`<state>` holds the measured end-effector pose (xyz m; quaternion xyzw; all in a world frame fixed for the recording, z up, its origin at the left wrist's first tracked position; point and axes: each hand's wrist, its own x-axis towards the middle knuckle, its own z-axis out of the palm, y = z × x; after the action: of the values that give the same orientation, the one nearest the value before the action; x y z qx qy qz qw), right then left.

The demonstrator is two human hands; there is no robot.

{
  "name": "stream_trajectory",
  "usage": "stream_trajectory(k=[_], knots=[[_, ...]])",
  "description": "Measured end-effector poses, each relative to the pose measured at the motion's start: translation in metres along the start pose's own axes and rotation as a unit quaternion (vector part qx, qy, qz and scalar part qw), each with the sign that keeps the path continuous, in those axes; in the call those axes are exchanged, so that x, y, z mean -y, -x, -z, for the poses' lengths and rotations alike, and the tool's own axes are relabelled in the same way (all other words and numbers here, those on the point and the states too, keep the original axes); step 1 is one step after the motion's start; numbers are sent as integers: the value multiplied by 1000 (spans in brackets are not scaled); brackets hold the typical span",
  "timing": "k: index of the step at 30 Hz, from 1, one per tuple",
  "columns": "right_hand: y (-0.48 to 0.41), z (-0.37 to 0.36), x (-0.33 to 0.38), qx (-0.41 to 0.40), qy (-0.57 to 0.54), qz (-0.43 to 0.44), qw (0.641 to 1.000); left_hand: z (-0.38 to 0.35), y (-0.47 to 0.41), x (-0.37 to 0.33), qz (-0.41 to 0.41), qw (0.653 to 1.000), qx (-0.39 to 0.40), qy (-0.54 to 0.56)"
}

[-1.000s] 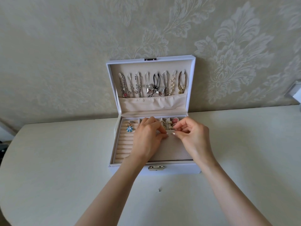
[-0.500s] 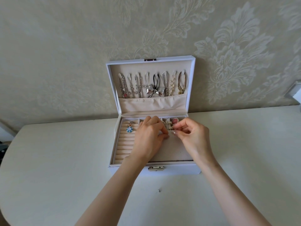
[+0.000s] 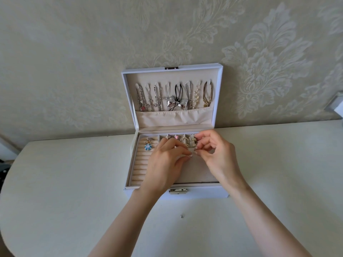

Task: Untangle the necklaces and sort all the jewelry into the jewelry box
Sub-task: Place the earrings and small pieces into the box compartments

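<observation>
On the desk (image 3: pixel 74 182) stands one white jewelry box (image 3: pixel 204 191), pushed back to the wall (image 3: pixel 74 52). Its long side runs from left to right. Its one clasp (image 3: pixel 178 191) faces me. Its lid (image 3: pixel 167 78) is open and stands straight up.

I count eight hooks in the lid. The necklaces (image 3: pixel 157 97) hang from them, up and down, side by side. Their low ends slip into the one cloth pocket (image 3: pixel 176 117). One silver bow (image 3: pixel 176 104) hangs in the middle. One blue flower piece (image 3: pixel 148 146) sits at the back of the ring rolls (image 3: pixel 139 164), on the left side of the box. A few small pieces (image 3: pixel 183 140) sit in the little back row. They are too small for me to count.

Both of my hands are over the box. My left grip (image 3: pixel 163 164) and my right grip (image 3: pixel 217 156) meet fingertip to fingertip. Their fingers are curled in tight. Together they pinch one tiny shiny piece (image 3: pixel 194 153), just in front of the back row. I cannot tell what it is.

Half a second ago my left grip hid more of the back row. Now it is lower, and more of that row shows. My right grip has gone up and back, and it now hides the pink piece at the right end.
</observation>
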<state>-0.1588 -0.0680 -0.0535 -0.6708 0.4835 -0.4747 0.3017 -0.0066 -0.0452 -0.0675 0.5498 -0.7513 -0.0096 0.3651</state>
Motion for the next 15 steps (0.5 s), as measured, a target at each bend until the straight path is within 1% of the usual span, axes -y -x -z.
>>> stream_trajectory(k=[3,6,9,15], knots=[[1,-1,0,15,12,17,1000,6,-4,-6,65,996,-10,61],[1,-1,1,31,13,25,999,8,-6,-11,120,983,-2,141],[3,-1,3,43,24,37,998,6,-8,-14,115,984,6,137],[4,-1,6,70,15,40,997,7,-4,-11,94,989,-15,112]])
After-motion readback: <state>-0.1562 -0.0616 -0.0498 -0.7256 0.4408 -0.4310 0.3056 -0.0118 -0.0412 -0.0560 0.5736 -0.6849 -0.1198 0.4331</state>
